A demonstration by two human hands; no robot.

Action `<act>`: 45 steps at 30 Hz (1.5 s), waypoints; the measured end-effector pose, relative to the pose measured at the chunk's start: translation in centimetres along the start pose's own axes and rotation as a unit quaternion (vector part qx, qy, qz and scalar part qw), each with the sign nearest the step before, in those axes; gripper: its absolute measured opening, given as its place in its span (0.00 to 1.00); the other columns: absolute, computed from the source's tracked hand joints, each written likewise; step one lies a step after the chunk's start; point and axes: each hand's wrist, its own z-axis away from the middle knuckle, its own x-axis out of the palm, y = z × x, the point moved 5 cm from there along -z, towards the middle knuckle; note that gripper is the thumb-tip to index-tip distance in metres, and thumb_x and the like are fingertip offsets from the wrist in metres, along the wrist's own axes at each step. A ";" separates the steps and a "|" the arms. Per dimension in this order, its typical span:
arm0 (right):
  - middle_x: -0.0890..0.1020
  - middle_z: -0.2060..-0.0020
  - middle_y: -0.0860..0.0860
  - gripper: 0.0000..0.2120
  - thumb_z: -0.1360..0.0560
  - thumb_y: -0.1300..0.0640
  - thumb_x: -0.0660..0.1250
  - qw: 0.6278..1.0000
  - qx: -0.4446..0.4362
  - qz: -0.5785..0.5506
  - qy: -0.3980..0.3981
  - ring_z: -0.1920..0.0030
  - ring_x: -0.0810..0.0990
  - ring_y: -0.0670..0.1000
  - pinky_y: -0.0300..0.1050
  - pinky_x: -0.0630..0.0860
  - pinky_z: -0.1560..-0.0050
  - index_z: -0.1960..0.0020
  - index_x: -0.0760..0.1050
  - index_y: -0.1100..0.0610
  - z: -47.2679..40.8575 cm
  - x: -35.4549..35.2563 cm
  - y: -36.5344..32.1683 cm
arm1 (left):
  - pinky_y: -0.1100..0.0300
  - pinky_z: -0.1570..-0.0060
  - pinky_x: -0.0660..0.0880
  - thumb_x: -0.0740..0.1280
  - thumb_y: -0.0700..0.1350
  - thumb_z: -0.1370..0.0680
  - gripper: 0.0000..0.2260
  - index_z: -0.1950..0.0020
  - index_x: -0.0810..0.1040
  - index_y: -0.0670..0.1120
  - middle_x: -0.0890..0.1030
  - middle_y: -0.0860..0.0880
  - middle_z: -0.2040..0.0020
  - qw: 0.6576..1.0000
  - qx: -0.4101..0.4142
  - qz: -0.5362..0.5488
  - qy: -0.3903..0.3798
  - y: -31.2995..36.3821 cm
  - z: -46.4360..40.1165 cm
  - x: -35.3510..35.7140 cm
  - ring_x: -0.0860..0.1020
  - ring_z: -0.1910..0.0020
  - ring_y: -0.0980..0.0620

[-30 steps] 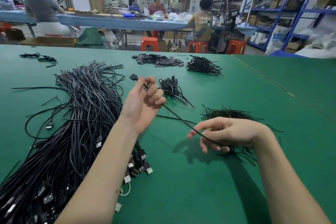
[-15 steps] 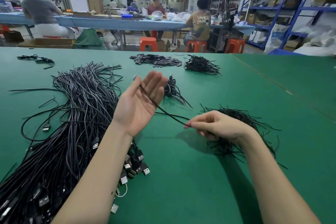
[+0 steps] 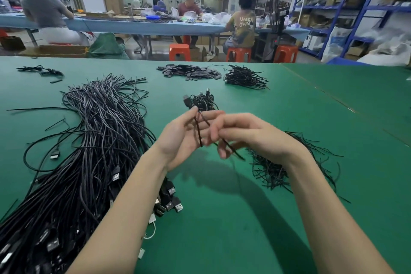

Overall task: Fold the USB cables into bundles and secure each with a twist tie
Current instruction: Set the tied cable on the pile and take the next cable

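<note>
One black USB cable (image 3: 198, 131) runs across the palm of my left hand (image 3: 180, 138), its plug sticking up past the fingertips. That hand is palm-up above the green table (image 3: 222, 218), fingers half curled around the cable. My right hand (image 3: 249, 135) has come in against the left and pinches the same cable, a length of which trails out below its fingers. Loose USB cables (image 3: 89, 151) lie in a big heap on the left. Under my right wrist lies a pile of thin black twist ties (image 3: 273, 169).
A small tied bundle (image 3: 203, 101) lies just beyond my hands. Farther back sit a pile of flat dark pieces (image 3: 189, 72) and a pile of bundled cables (image 3: 244, 78). A few stray cables (image 3: 42, 70) lie far left. People sit at a blue bench behind.
My right hand has moved up and left from the twist-tie pile to meet the left hand, folding the stretched cable against the left palm. The left hand's fingers have curled in.
</note>
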 end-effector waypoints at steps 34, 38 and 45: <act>0.68 0.67 0.50 0.10 0.27 0.68 0.69 0.951 0.138 -0.276 0.006 0.72 0.71 0.46 0.47 0.83 0.60 0.57 0.71 0.55 -0.1 0.7 5.5 | 0.51 0.41 0.79 0.48 0.50 0.14 0.25 0.38 0.77 0.33 0.80 0.34 0.39 0.992 0.038 0.115 0.030 0.5 0.0 -0.3 0.79 0.37 0.38; 0.74 0.64 0.50 0.10 0.26 0.59 0.73 0.954 0.151 -0.259 0.005 0.73 0.72 0.47 0.48 0.82 0.57 0.55 0.72 0.52 0.0 0.8 7.1 | 0.53 0.44 0.80 0.49 0.50 0.14 0.26 0.42 0.83 0.35 0.81 0.35 0.39 0.988 0.045 0.146 0.016 0.6 0.0 0.2 0.80 0.38 0.39; 0.79 0.68 0.53 0.08 0.23 0.53 0.73 0.978 0.179 -0.107 0.010 0.68 0.78 0.53 0.44 0.79 0.61 0.58 0.75 0.52 -0.1 0.9 7.7 | 0.56 0.52 0.81 0.52 0.50 0.16 0.24 0.50 0.86 0.39 0.86 0.41 0.50 0.990 0.039 0.138 -0.004 0.5 0.3 0.5 0.85 0.48 0.44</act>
